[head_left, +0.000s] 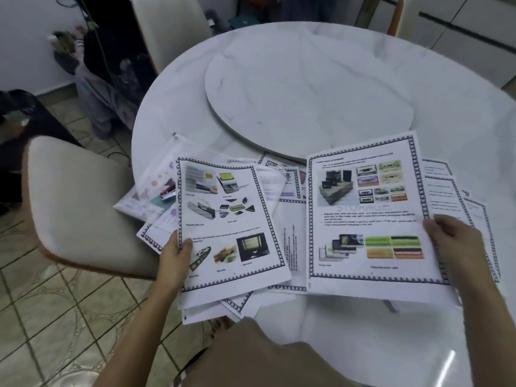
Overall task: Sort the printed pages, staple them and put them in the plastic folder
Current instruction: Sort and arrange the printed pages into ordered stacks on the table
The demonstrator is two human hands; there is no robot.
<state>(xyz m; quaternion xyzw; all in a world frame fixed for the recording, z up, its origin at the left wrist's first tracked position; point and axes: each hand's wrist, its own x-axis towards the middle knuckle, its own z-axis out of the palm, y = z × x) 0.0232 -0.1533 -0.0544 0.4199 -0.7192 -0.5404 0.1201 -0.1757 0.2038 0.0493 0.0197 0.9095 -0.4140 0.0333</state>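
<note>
Two hands are showing, the left hand point(174, 256) and the right hand point(446, 233), each gripping one bordered sheet: the left page point(229, 219) and the right page point(368, 213). Further loose pages point(444, 191) are lying underneath, overlapping too much to count. One plastic folder point(156, 174), one stapler point(168, 193), one round table point(363, 331), one turntable point(307, 93) and two chairs, the near chair point(83, 205) and the far chair point(170, 26), are completing the list.

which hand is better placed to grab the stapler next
Left. The stapler lies on the plastic folder just beyond the left hand; the right hand holds a page on the far side.
</note>
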